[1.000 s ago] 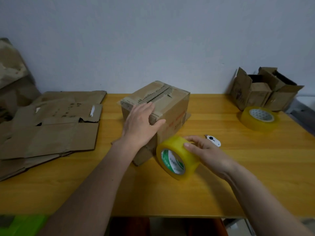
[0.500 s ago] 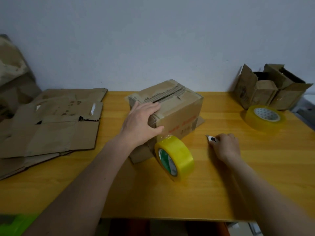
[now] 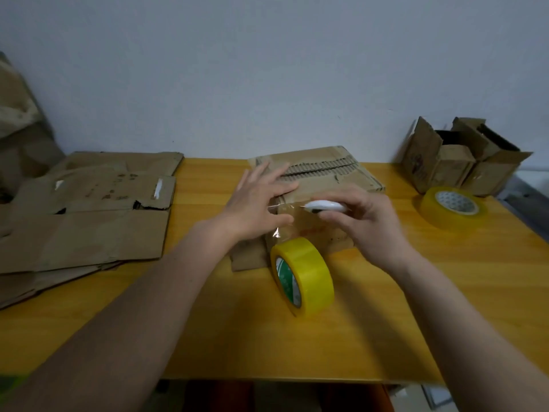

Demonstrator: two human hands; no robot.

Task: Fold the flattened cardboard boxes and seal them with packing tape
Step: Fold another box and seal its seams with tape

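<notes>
Your left hand [image 3: 256, 207] lies spread flat on the brown folded cardboard box [image 3: 326, 179] at mid-table, fingers straight. Just in front stands the yellow tape roll [image 3: 306, 275] on edge. Your right hand [image 3: 361, 221] pinches a small white cutter [image 3: 323, 206] against the clear tape strip [image 3: 282, 221].

The light is soft and even, rather dim, with a cool grey tone on the wall [image 3: 267, 69]. Shadows are weak — only a faint dark patch lies on the table [image 3: 445, 292] under the yellow tape roll [image 3: 303, 275]. A small glare shines on the stretched tape strip [image 3: 280, 207]. The picture is slightly soft everywhere, and the wide lens bends the edges — the table's near border curves.
</notes>
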